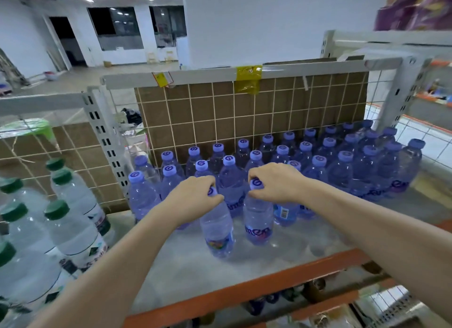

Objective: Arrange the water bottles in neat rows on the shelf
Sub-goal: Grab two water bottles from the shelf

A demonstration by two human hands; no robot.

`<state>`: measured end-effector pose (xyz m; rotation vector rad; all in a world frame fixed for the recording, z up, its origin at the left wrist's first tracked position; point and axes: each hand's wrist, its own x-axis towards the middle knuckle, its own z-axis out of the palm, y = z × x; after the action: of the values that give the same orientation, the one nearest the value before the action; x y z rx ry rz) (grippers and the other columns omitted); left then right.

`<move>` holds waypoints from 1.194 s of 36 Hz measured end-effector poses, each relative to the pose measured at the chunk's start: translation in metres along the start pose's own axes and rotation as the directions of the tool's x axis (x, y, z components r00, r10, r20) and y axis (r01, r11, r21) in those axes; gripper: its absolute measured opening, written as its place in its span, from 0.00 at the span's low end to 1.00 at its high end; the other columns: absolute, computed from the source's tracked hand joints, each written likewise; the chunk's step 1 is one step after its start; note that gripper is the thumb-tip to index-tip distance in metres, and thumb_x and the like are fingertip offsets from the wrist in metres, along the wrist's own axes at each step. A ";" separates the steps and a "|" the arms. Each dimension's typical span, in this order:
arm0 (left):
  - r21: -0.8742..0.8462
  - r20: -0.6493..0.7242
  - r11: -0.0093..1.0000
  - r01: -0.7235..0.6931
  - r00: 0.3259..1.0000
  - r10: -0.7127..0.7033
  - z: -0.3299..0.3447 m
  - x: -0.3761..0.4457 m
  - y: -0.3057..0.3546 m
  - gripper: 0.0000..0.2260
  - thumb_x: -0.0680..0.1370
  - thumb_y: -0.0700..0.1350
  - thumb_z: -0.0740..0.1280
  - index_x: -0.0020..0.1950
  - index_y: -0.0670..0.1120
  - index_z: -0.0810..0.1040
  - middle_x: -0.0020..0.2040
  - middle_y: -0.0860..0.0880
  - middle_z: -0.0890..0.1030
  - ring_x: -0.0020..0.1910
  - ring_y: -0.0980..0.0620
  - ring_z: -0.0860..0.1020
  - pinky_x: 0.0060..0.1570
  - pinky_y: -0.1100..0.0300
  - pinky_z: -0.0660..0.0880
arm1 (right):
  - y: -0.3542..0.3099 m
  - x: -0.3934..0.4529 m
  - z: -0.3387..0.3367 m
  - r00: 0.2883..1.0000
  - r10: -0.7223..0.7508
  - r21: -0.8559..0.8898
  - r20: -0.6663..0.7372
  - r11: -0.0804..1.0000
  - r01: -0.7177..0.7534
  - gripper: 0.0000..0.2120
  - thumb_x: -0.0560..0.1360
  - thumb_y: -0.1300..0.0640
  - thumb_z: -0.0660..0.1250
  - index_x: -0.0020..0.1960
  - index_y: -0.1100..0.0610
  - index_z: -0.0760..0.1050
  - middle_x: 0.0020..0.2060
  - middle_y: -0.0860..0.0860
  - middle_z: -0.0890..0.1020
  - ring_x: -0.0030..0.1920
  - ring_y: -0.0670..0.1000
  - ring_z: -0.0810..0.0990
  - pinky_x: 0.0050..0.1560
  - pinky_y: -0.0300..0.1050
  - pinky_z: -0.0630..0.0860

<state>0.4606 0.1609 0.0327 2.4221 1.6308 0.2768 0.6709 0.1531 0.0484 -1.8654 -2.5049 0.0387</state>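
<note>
Several purple-capped water bottles [340,171] stand in rows at the back of the grey shelf [305,234]. Two more stand apart in front of those rows. My left hand [193,196] grips the cap and neck of the left front bottle [219,232]. My right hand [276,183] pinches the purple cap of the right front bottle [258,220]. Both bottles stand upright on the shelf, close side by side.
Larger clear bottles with green caps [71,217] fill the neighbouring shelf on the left. A wire grid backed by cardboard [244,112] closes the shelf's rear. An orange beam [244,293] edges the front. Bare shelf surface lies to the front right.
</note>
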 end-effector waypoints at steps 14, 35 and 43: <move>-0.011 -0.001 1.000 -0.011 1.000 0.011 0.021 0.058 0.034 0.10 0.77 0.52 0.63 0.45 0.45 0.68 0.39 0.46 0.75 0.43 0.42 0.75 0.41 0.51 0.71 | 0.042 0.028 0.002 0.999 0.045 0.101 0.023 0.994 -0.047 0.08 0.76 0.47 0.63 0.50 0.50 0.70 0.47 0.51 0.77 0.48 0.56 0.76 0.41 0.47 0.70; -0.048 0.069 0.996 0.072 0.995 -0.069 0.021 0.047 0.038 0.18 0.75 0.54 0.67 0.54 0.45 0.64 0.50 0.45 0.76 0.51 0.43 0.75 0.46 0.51 0.72 | 0.032 0.034 -0.003 0.992 0.017 -0.029 0.121 0.999 -0.014 0.09 0.77 0.48 0.61 0.51 0.52 0.65 0.42 0.49 0.71 0.44 0.54 0.72 0.40 0.47 0.68; 0.006 -0.019 0.996 0.091 0.996 -0.091 0.002 0.031 0.034 0.17 0.77 0.55 0.64 0.58 0.46 0.68 0.53 0.46 0.77 0.52 0.42 0.76 0.49 0.49 0.74 | 0.021 0.036 -0.018 0.979 -0.030 -0.067 -0.203 0.998 0.017 0.15 0.76 0.46 0.63 0.56 0.56 0.74 0.52 0.53 0.74 0.52 0.58 0.78 0.42 0.49 0.72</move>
<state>0.5024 0.1771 0.0410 2.3493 1.7469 0.2808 0.6810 0.1932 0.0659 -1.7603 -2.4155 -0.2263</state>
